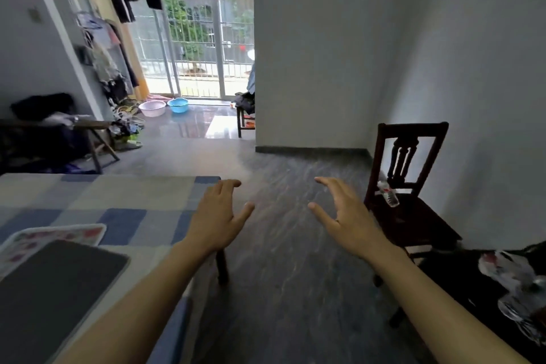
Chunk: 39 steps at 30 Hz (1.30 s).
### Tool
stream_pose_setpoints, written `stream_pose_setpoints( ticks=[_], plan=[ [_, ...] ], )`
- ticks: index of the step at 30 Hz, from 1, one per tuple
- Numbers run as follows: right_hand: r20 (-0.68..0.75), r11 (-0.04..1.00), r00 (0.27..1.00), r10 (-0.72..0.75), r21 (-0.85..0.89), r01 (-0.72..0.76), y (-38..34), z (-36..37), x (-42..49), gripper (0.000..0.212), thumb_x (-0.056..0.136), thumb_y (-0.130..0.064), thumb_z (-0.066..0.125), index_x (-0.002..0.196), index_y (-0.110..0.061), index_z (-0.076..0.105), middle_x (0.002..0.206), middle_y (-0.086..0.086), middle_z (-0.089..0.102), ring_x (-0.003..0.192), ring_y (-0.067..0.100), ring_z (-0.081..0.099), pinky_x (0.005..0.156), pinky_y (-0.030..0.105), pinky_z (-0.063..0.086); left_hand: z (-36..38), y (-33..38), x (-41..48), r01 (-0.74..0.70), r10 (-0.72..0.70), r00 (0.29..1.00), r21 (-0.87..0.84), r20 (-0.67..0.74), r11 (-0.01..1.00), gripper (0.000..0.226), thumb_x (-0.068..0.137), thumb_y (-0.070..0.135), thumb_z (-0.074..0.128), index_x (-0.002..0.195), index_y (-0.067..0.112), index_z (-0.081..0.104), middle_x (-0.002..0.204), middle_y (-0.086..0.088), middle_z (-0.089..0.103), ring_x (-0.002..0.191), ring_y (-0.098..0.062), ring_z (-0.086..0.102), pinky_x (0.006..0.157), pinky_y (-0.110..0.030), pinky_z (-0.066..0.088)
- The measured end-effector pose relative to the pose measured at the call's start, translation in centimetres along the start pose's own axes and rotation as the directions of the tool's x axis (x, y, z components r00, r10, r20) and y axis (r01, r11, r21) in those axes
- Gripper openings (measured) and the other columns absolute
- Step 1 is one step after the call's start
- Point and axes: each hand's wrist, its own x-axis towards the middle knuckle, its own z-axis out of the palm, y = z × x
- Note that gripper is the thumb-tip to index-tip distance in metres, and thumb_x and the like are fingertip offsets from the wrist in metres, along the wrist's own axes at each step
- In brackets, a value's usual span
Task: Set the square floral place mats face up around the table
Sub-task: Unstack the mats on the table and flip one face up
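Both hands are hanging spread and empty, left hand [217, 217], right hand [344, 216]; better reaching back to the floral mat [56, 233] on the desk [127, 195].

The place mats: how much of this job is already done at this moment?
One floral mat lies face up on the checked table. A dark mat overlaps it, showing no pattern, so it is probably face down. Nothing is in hand: the left hand and right hand are both open and empty. The dark mat likely needs turning, and the rest of the table has no mats.
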Motion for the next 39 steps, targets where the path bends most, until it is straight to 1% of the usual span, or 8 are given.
stream_pose_setpoints(
  ticks=[3,11,13,20,26,33,36,39],
  plan=[
    [0.012,0.998,0.998,-0.058,0.008,0.057,1.0,2.5,4.8,0.052,0.092,-0.043,0.055,0.138,-0.022,0.042,0.138,-0.002,0.044,0.119,-0.003,0.03,0.103,0.02,0.022,-0.3,-2.9,3.6,0.041,-0.039,0.998,0.042,-0.049,0.998,0.056,0.089,0.048,0.056,0.133,0.014,0.046,0.133,-0.008,0.051,0.12,-0.024,0.046,0.099,-0.039,0.041],
    [0.165,0.973,0.966,-0.197,-0.087,0.213,0.5,8.6,18.2,0.053,0.092,-0.043,0.055,0.139,-0.023,0.042,0.141,-0.002,0.045,0.13,0.012,0.038,0.109,0.026,0.026,0.0,-10.6,11.8,0.193,-0.197,0.964,-0.041,-0.179,0.98,0.057,0.089,0.049,0.057,0.135,0.017,0.044,0.136,-0.007,0.049,0.121,-0.023,0.043,0.099,-0.038,0.04],
    [0.172,0.965,0.955,-0.24,-0.063,0.254,-0.3,10.4,21.7,0.053,0.092,-0.043,0.056,0.139,-0.022,0.042,0.141,-0.001,0.045,0.13,0.014,0.038,0.11,0.029,0.028,-0.6,-13.0,12.6,0.21,-0.205,0.955,-0.001,-0.213,0.978,0.056,0.09,0.048,0.056,0.135,0.016,0.045,0.134,-0.007,0.05,0.119,-0.025,0.044,0.099,-0.041,0.04],
    [0.273,0.92,0.879,-0.392,0.09,0.382,-3.7,20.3,28.9,0.052,0.093,-0.047,0.051,0.14,-0.028,0.039,0.143,-0.006,0.043,0.128,0.009,0.036,0.103,0.022,0.025,-3.5,-20.8,10.3,0.442,-0.389,0.88,0.167,-0.274,0.882,0.053,0.091,0.051,0.051,0.133,0.019,0.043,0.133,-0.004,0.048,0.116,-0.024,0.043,0.095,-0.042,0.038],
    [0.366,0.823,0.742,-0.562,0.338,0.457,-6.9,28.9,32.4,0.051,0.093,-0.054,0.045,0.134,-0.025,0.043,0.133,-0.001,0.051,0.114,0.007,0.043,0.099,0.029,0.035,-4.3,-24.3,6.4,0.621,-0.539,0.769,0.204,-0.344,0.757,0.055,0.088,0.051,0.054,0.13,0.016,0.047,0.13,-0.005,0.051,0.117,-0.024,0.046,0.097,-0.042,0.041],
    [0.397,0.618,0.475,-0.786,0.552,0.56,-11.0,34.4,35.0,0.05,0.095,-0.039,0.052,0.138,-0.017,0.041,0.142,0.004,0.046,0.128,0.021,0.043,0.112,0.04,0.03,-5.0,-23.4,3.4,0.828,-0.68,0.555,0.238,-0.479,0.508,0.049,0.084,0.047,0.059,0.123,0.02,0.048,0.123,-0.003,0.054,0.112,-0.024,0.048,0.092,-0.04,0.042],
    [0.416,0.577,0.4,-0.816,0.597,0.557,-13.1,35.7,34.9,0.055,0.094,-0.046,0.048,0.141,-0.02,0.038,0.147,0.003,0.041,0.133,0.021,0.037,0.115,0.042,0.025,-5.7,-22.1,1.7,0.892,-0.709,0.449,0.221,-0.544,0.395,0.054,0.083,0.046,0.06,0.128,0.018,0.047,0.128,-0.005,0.053,0.116,-0.025,0.047,0.096,-0.042,0.043],
    [0.387,0.517,0.343,-0.856,0.666,0.537,-14.7,36.7,33.4,0.049,0.093,-0.048,0.049,0.135,-0.023,0.043,0.14,0.001,0.048,0.126,0.02,0.043,0.106,0.028,0.028,-5.7,-20.5,-1.4,0.948,-0.733,0.313,0.156,-0.604,0.276,0.053,0.085,0.043,0.061,0.129,0.019,0.046,0.13,-0.006,0.052,0.117,-0.024,0.046,0.1,-0.042,0.042]
  ],
)
